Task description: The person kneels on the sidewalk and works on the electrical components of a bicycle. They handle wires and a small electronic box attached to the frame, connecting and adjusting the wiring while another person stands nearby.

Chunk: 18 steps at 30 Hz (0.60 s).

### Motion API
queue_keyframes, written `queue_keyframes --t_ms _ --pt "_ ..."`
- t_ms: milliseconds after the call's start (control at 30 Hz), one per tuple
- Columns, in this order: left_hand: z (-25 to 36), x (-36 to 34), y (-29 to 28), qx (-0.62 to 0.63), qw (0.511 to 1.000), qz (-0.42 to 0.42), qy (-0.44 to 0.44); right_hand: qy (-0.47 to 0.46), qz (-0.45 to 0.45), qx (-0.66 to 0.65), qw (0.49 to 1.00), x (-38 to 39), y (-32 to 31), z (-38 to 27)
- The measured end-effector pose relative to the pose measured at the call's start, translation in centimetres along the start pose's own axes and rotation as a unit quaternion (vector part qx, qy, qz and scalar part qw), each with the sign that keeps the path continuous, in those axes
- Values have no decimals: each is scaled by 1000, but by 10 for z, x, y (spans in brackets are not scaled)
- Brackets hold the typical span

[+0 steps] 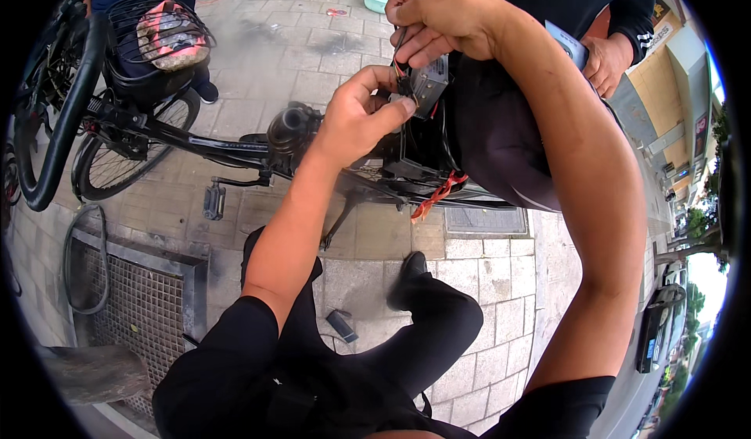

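Observation:
Wires with a black connector (405,87) are pinched between the thumb and fingers of my left hand (361,116). Above it, my right hand (450,20) is closed on a thin black cable (400,38) leading down to the same spot. Just right of my left fingertips is a silver metal box (430,85) with wires, set in the frame of a black bicycle (235,151) below its dark saddle (501,134). An orange-red strap (438,196) hangs under the saddle. My right forearm covers part of the saddle.
The bicycle's basket (125,48) holds a pink and white bundle (170,36). A person in dark clothes stands beyond the saddle, a hand (609,63) near a pale flat object (567,44). Below lie a metal grate (145,290), a hose (72,271) and a small black block (341,325).

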State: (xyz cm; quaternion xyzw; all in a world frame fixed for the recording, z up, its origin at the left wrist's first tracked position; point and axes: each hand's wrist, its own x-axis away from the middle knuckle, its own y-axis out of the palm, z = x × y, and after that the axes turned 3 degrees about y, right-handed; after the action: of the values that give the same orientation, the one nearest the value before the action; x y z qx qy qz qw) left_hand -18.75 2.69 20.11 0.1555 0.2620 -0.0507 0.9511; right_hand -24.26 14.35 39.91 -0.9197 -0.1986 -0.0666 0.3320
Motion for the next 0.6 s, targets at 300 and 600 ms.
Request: queue_keyframes --t_ms 300,600 --pt "-3 -8 -3 93 995 -5 -17 -115 -42 238 964 19 1 0" --pt "-18 -11 10 193 981 10 -37 -146 -4 475 868 119 5 -40"
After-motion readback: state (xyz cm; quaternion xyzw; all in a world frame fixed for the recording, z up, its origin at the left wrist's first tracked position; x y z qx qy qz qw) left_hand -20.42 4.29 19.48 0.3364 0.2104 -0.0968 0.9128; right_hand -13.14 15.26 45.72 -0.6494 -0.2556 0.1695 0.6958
